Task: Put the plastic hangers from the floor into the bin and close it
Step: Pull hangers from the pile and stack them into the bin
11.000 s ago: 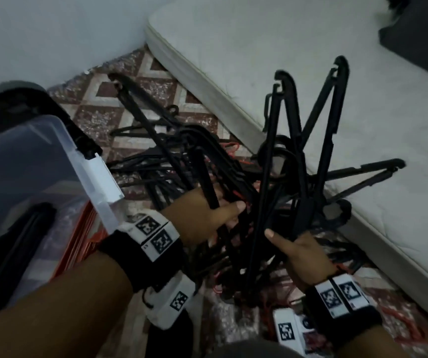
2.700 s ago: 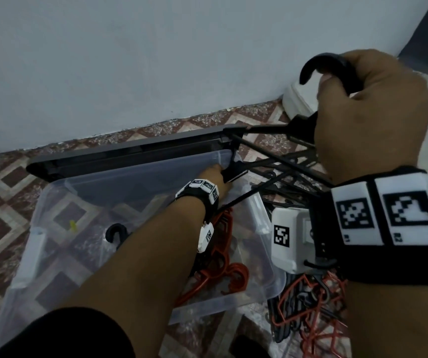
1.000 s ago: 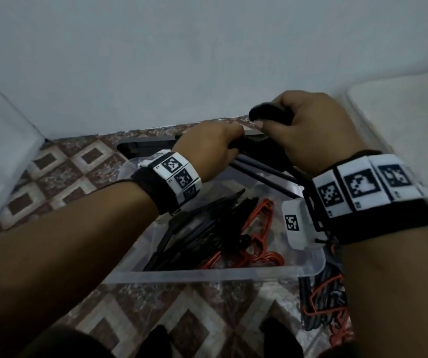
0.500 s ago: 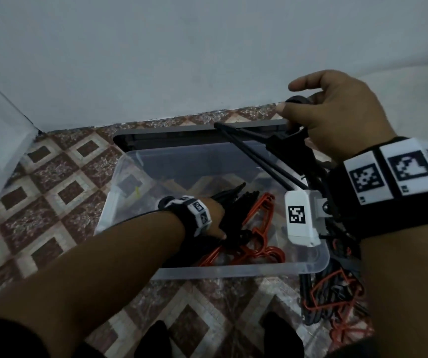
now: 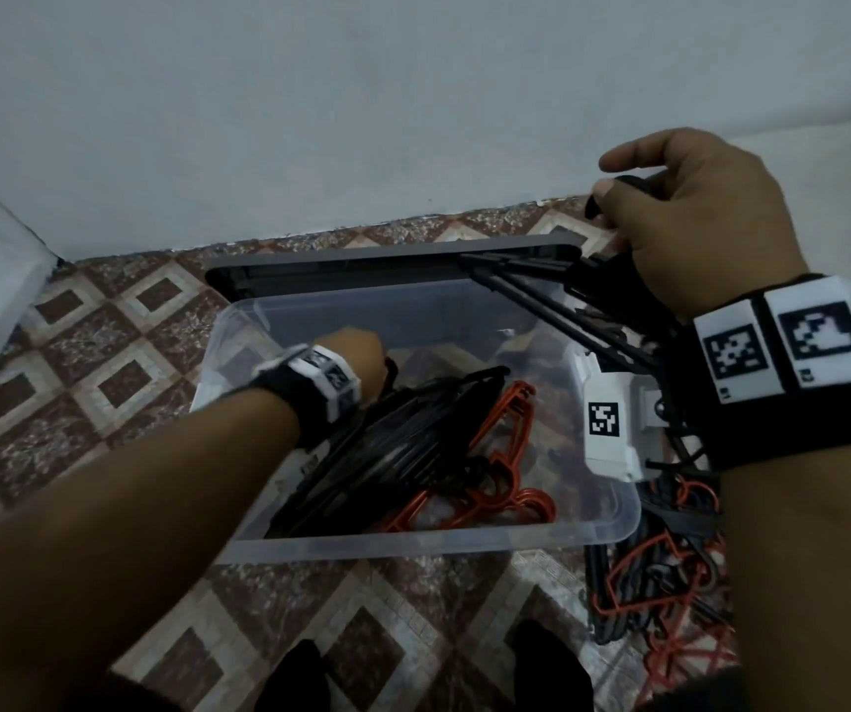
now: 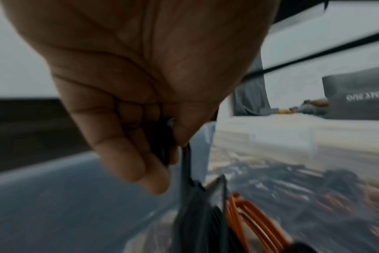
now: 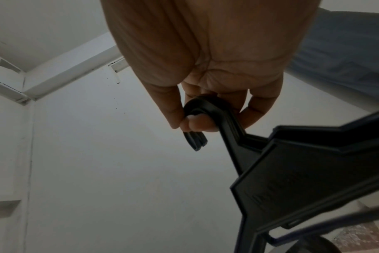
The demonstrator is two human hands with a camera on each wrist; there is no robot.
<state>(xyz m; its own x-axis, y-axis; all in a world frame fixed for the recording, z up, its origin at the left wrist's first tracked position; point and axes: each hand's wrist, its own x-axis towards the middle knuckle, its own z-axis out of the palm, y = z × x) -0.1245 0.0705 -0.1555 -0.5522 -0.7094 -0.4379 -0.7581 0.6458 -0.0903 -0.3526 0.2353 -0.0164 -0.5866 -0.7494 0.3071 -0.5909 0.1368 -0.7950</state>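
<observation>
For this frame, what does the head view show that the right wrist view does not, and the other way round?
Head view only: the clear bin with black and orange hangers inside, the left hand reaching into it, the dark lid behind it, and more hangers on the floor at the right.
Right wrist view only: from below, the fingers curled through the black hooks, and the wall and ceiling above.
Both: the right hand holding a bunch of black hangers by their hooks.
</observation>
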